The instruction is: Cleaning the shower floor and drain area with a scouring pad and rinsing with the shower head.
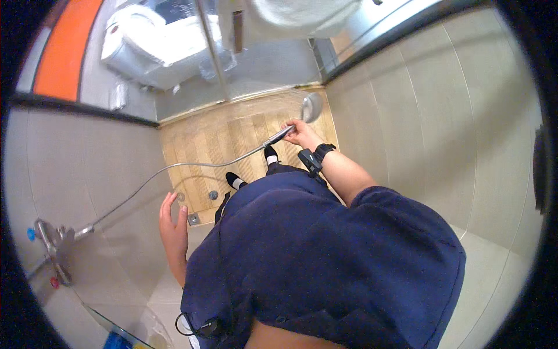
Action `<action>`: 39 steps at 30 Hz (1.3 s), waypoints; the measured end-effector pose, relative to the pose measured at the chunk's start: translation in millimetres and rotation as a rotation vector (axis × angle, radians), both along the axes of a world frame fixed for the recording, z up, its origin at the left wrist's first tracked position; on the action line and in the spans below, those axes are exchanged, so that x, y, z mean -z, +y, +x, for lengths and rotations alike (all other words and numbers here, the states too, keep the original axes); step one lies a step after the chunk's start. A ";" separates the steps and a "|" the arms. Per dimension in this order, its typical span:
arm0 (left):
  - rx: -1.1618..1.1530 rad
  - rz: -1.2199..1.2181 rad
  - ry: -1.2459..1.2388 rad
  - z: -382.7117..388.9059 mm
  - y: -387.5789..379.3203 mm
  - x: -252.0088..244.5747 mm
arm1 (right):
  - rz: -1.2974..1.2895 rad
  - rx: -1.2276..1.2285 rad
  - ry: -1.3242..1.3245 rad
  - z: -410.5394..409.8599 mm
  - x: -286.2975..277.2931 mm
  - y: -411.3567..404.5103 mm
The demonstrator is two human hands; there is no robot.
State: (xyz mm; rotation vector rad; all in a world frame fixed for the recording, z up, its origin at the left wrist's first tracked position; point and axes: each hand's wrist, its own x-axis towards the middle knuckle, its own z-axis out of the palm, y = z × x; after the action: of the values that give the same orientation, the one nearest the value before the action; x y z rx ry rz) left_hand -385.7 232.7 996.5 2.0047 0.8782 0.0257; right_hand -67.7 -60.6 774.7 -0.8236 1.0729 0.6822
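My right hand [301, 133], with a black strap and small device at the wrist, grips the handle of a hand shower [311, 107]. Its round head tilts towards the glass shower screen [266, 70], and faint streaks of water seem to run from it to the left. A metal shower hose [187, 165] curves from the handle down to a chrome mixer tap [52, 248] on the left wall. My left hand [173, 222] is raised at the left of my body, fingers apart and holding nothing, below the hose.
A white toilet [139, 43] stands beyond the glass, with a white washbasin [301, 13] to its right. Tiled walls flank me on both sides. The ribbed tan floor [209, 139] has a round drain [213, 195]. A glass shelf [117, 327] is at lower left.
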 end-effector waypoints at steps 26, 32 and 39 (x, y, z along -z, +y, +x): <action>0.254 0.141 0.185 25.9 57.9 51.3 | -0.675 0.392 -0.205 18.2 95.7 -123.8; 0.253 0.121 0.178 31.9 33.8 35.2 | -0.393 0.506 -0.224 34.0 166.3 -144.1; 0.155 0.152 0.258 17.7 8.2 28.5 | -0.351 0.139 -0.131 19.3 103.9 -65.7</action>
State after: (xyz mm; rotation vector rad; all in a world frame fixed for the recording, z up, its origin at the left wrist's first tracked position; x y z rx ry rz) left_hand -368.1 240.8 968.1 2.2475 0.9009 -0.2668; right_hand -48.4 -126.3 670.8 -1.0674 1.1346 0.3212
